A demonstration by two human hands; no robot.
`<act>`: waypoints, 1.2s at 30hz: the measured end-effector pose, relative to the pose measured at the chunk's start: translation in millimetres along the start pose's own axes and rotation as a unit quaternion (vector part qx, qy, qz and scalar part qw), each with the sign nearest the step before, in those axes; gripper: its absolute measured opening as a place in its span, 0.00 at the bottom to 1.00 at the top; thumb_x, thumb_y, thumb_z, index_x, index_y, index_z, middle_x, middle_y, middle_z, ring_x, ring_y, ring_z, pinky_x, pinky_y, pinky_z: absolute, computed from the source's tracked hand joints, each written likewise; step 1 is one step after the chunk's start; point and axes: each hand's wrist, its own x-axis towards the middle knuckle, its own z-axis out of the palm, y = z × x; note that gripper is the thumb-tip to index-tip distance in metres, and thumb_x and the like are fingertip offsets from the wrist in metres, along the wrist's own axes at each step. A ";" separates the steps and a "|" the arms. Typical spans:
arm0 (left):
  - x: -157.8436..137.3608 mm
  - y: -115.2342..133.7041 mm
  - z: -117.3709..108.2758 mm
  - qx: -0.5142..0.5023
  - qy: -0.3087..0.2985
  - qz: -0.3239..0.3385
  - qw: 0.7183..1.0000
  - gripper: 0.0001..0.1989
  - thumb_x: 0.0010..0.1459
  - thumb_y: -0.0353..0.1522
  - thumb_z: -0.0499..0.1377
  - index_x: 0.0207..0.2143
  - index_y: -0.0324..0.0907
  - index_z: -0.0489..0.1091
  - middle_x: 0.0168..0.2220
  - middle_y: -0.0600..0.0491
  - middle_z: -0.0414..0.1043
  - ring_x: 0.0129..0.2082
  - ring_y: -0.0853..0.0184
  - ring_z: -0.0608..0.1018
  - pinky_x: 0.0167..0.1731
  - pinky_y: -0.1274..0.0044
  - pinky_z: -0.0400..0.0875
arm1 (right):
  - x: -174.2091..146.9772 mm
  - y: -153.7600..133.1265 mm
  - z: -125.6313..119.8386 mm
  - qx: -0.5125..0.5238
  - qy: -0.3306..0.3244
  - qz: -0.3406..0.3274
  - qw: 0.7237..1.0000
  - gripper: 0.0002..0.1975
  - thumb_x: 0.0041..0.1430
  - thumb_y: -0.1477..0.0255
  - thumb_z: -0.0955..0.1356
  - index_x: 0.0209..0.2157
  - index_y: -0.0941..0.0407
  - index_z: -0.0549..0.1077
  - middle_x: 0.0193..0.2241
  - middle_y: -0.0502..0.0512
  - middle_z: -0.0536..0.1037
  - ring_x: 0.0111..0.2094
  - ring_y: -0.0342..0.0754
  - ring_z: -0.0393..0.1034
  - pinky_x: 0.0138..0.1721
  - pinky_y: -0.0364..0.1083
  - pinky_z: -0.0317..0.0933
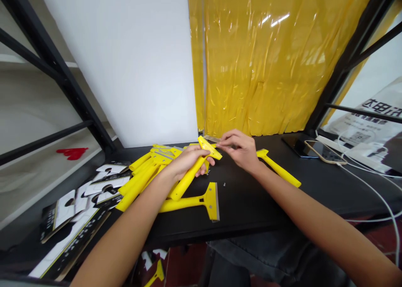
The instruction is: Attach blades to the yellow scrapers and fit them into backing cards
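Note:
My left hand (191,157) is wrapped round a yellow scraper (188,177), its wide head tilted up toward the right. My right hand (238,147) is closed in a pinch beside that head, on a thin greyish blade (211,139) at the head's far edge. Whether the blade touches the head, I cannot tell. Below my left hand lies another yellow scraper (211,201) with a metal blade along its edge. A heap of yellow scrapers (141,176) lies left of and partly behind my left hand. One more scraper (281,170) rests right of my right wrist.
Black-and-white cardboard packaging (75,216) is piled at the left of the black table (251,213). Phones (326,152) with white cables lie at the right. A tiny metal piece (224,184) sits mid-table. A white panel (125,61) and yellow plastic sheeting (260,61) stand behind.

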 end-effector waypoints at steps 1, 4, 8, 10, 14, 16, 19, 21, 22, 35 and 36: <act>0.6 -0.1 -1.3 -0.009 -0.002 0.001 1.000 0.08 0.61 0.34 0.60 0.40 0.39 0.67 0.33 0.46 0.79 0.15 0.72 0.72 0.11 0.79 0.61 | -2.5 -1.5 3.0 -0.001 -0.023 -0.015 1.000 0.10 0.66 0.63 0.70 0.33 0.51 0.80 0.39 0.55 0.81 0.40 0.49 0.77 0.43 0.48 0.71; 2.2 -1.3 -5.0 -0.017 -0.016 0.015 1.000 0.09 0.60 0.35 0.59 0.39 0.38 0.68 0.32 0.47 0.79 0.14 0.72 0.71 0.11 0.79 0.61 | -6.9 0.2 6.2 -0.038 -0.108 -0.016 0.993 0.10 0.68 0.64 0.68 0.37 0.50 0.82 0.43 0.55 0.82 0.44 0.48 0.77 0.44 0.47 0.71; 2.2 -2.3 -5.6 0.014 -0.003 0.029 0.999 0.14 0.64 0.42 0.58 0.38 0.39 0.69 0.30 0.49 0.77 0.14 0.73 0.70 0.11 0.79 0.61 | -6.9 3.9 4.6 -0.063 -0.117 -0.031 0.991 0.09 0.67 0.63 0.69 0.38 0.51 0.82 0.45 0.56 0.83 0.45 0.48 0.78 0.45 0.47 0.72; 1.8 -2.6 -4.2 0.036 0.018 0.038 0.998 0.15 0.64 0.43 0.59 0.37 0.40 0.68 0.28 0.51 0.76 0.13 0.74 0.69 0.10 0.80 0.60 | -5.9 2.5 5.6 -0.031 -0.087 -0.074 0.993 0.07 0.66 0.65 0.71 0.36 0.52 0.81 0.43 0.57 0.83 0.42 0.48 0.79 0.44 0.47 0.72; 2.3 -4.3 -2.3 0.079 0.039 0.066 0.994 0.12 0.68 0.39 0.56 0.34 0.41 0.66 0.25 0.54 0.73 0.12 0.75 0.67 0.10 0.81 0.59 | -3.3 -3.4 12.4 0.034 -0.045 -0.050 0.997 0.06 0.67 0.69 0.69 0.38 0.53 0.80 0.40 0.57 0.82 0.41 0.48 0.78 0.44 0.48 0.72; 3.3 -5.4 -2.3 0.094 0.046 0.075 0.992 0.11 0.68 0.38 0.55 0.33 0.41 0.66 0.24 0.54 0.72 0.12 0.75 0.67 0.10 0.81 0.59 | -2.1 -3.3 15.7 0.058 -0.044 0.024 0.997 0.07 0.66 0.68 0.69 0.40 0.54 0.80 0.41 0.58 0.81 0.38 0.47 0.77 0.40 0.47 0.72; 4.7 -6.9 -2.4 0.113 0.051 0.081 0.989 0.11 0.68 0.38 0.56 0.33 0.41 0.66 0.23 0.55 0.71 0.11 0.74 0.67 0.10 0.80 0.59 | -1.1 2.1 17.5 0.120 -0.082 0.157 0.977 0.13 0.62 0.63 0.72 0.44 0.56 0.78 0.36 0.55 0.81 0.29 0.44 0.73 0.33 0.45 0.69; 5.1 -7.4 -2.0 0.124 0.051 0.082 0.988 0.12 0.67 0.38 0.56 0.31 0.42 0.66 0.22 0.56 0.70 0.11 0.74 0.66 0.10 0.80 0.58 | -0.5 5.7 16.6 0.170 -0.118 0.232 0.951 0.19 0.59 0.60 0.73 0.47 0.58 0.77 0.32 0.53 0.80 0.25 0.42 0.70 0.29 0.44 0.67; 5.1 -7.6 -1.6 0.130 0.049 0.082 0.987 0.14 0.67 0.39 0.56 0.30 0.42 0.65 0.20 0.56 0.69 0.11 0.74 0.66 0.10 0.80 0.58 | -0.1 6.5 15.7 0.187 -0.131 0.258 0.939 0.21 0.58 0.58 0.74 0.46 0.58 0.77 0.31 0.52 0.79 0.24 0.42 0.69 0.28 0.44 0.66; 3.1 -8.4 -0.6 0.208 0.036 0.092 0.973 0.25 0.67 0.49 0.55 0.22 0.43 0.63 0.12 0.57 0.62 0.09 0.73 0.65 0.10 0.80 0.59 | 2.9 0.0 8.8 0.229 -0.176 0.302 0.909 0.20 0.54 0.53 0.75 0.35 0.58 0.77 0.24 0.48 0.75 0.19 0.39 0.65 0.24 0.43 0.59; 2.9 -8.4 -0.9 0.216 0.037 0.090 0.972 0.26 0.67 0.49 0.55 0.22 0.43 0.62 0.12 0.57 0.61 0.09 0.73 0.65 0.10 0.80 0.59 | 2.9 -0.3 9.1 0.229 -0.179 0.302 0.908 0.20 0.54 0.53 0.75 0.34 0.58 0.77 0.24 0.48 0.75 0.19 0.39 0.64 0.24 0.43 0.58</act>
